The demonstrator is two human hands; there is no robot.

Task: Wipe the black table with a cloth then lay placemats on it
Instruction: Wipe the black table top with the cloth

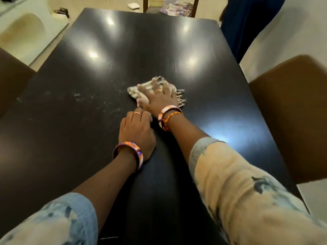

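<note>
The one head-worn view looks forward and steeply down, close over the black table (123,50).

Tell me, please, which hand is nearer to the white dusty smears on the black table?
Left. The left hand rests just right of the smears; the right hand presses the cloth farther right.
</note>
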